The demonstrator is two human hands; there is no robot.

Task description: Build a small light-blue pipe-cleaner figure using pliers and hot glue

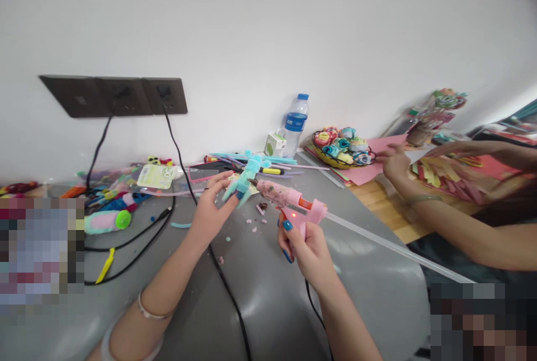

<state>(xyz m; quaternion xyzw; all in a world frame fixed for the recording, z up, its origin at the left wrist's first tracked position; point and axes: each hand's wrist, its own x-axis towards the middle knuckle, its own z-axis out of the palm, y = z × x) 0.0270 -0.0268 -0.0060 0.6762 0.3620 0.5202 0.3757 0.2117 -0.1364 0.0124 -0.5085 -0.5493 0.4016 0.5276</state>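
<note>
My left hand (213, 204) pinches a light-blue fuzzy figure (250, 173), which looks made of pipe cleaners, and holds it above the grey table. Wrapped round the handle of a pink hot glue gun (289, 203) is my right hand (308, 249). The gun's nozzle points left and is right by the figure's lower part; whether they touch I cannot tell. A small orange light glows on the gun. From its back sticks a long clear glue stick (377, 243). Small pink scraps (254, 230) lie on the table below.
Pipe cleaners (222, 158) and a yellow-black pen (272, 171) lie behind the figure. A water bottle (297, 120) stands by the wall. Black cables (218, 271) cross the grey table (188, 316). At right, another person's hands (396, 168) work near a basket of paper flowers (344, 148).
</note>
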